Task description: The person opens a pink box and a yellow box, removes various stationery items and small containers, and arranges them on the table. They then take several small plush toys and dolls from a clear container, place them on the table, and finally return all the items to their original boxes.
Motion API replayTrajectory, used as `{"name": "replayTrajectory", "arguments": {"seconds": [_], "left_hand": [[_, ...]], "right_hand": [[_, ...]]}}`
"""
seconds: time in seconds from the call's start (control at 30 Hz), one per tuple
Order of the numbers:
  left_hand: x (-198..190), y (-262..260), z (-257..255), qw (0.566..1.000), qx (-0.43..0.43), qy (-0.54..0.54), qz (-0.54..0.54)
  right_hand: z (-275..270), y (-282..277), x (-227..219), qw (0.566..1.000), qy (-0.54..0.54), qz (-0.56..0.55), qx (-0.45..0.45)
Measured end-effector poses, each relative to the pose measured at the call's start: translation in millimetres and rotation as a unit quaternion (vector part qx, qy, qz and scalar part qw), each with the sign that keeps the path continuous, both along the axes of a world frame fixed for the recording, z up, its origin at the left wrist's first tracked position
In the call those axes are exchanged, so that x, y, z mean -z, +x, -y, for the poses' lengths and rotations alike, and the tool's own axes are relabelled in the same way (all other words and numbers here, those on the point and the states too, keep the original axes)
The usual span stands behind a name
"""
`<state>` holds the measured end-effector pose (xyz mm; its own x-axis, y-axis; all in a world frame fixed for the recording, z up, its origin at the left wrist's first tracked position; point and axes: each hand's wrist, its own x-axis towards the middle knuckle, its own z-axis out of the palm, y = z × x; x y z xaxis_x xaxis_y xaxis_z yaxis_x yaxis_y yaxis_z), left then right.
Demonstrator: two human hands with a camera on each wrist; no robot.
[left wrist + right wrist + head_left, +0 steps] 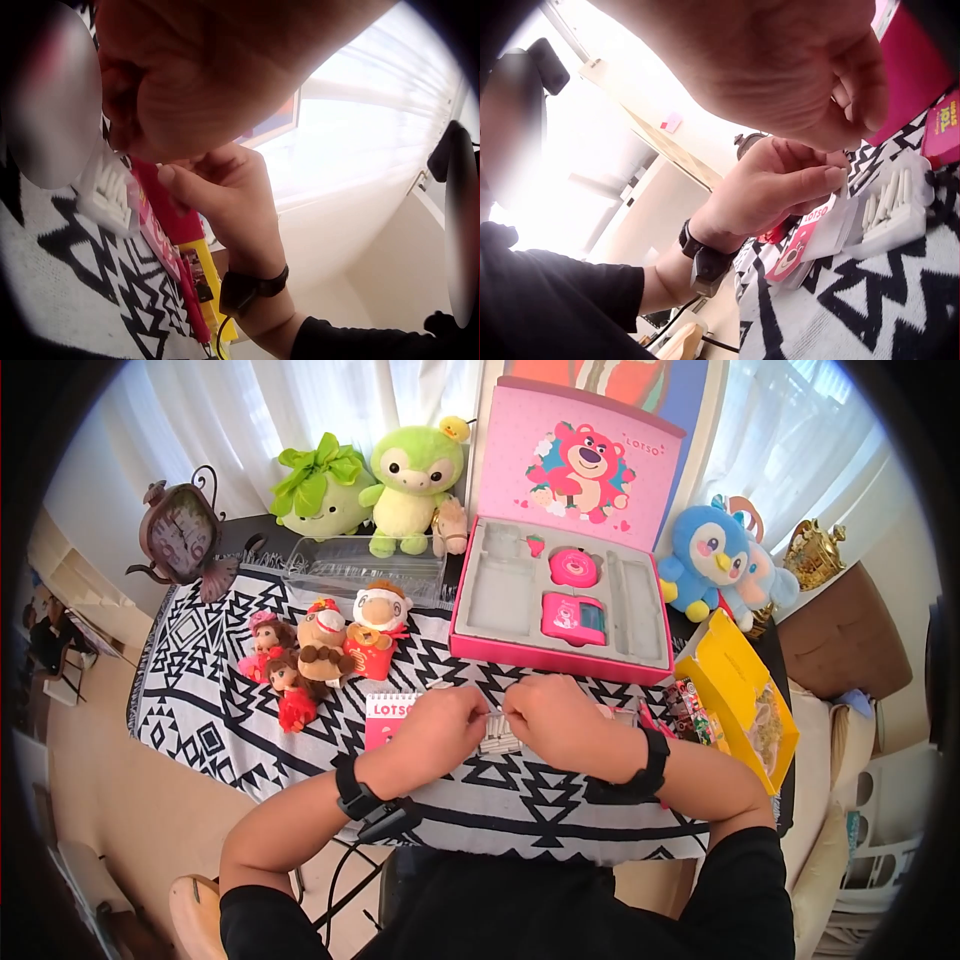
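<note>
My left hand [445,735] pinches a short white stick [844,182] between thumb and fingers, as the right wrist view shows. Close beside it, my right hand [560,725] has its fingers curled and its thumb [180,184] against them; I cannot tell whether something is pinched there. Just below both hands, an open clear plastic box [900,234] holds several white sticks [500,738] lying side by side. A pink and white LOTSO spiral notepad [388,712] lies next to my left hand, partly hidden by it.
Behind my hands stands an open pink LOTSO gift box [560,658] with a pink camera-shaped item [574,618] in its tray. Plush toys [380,612] and dolls sit at left. A yellow box [735,700] stands at right. A patterned cloth [560,820] covers the table.
</note>
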<state>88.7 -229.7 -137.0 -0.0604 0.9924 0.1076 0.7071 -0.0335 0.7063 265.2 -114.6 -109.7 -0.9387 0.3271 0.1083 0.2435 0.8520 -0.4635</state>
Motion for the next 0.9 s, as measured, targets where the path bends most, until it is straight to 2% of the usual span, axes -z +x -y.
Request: {"name": "replayTrajectory", "arguments": {"seconds": [0.1, 0.23, 0.6, 0.73, 0.8, 0.83, 0.9], "left_hand": [[5, 13, -4, 1.000, 0.011, 0.010, -0.025], [2, 19, -6, 0.998, 0.012, -0.012, -0.056], [14, 21, -6, 0.983, 0.021, -0.032, -0.177], [8, 11, -2, 0.988, 0.036, -0.013, -0.147], [-2, -5, -3, 0.988, -0.040, 0.038, -0.143], [-10, -14, -4, 0.988, -0.066, 0.030, -0.133], [-8, -34, -3, 0.984, -0.077, 0.033, -0.157]], "right_hand": [[11, 15, 11, 0.999, 0.008, 0.003, 0.043], [11, 22, 19, 0.999, 0.014, -0.002, 0.048], [16, 14, 19, 0.996, 0.046, 0.077, 0.021], [12, 12, 16, 0.994, 0.050, 0.093, -0.004], [14, 8, 8, 0.996, 0.060, 0.065, 0.018], [12, 4, 7, 0.996, 0.060, 0.065, 0.018], [8, -6, 3, 0.997, 0.072, 0.029, 0.011]]}}
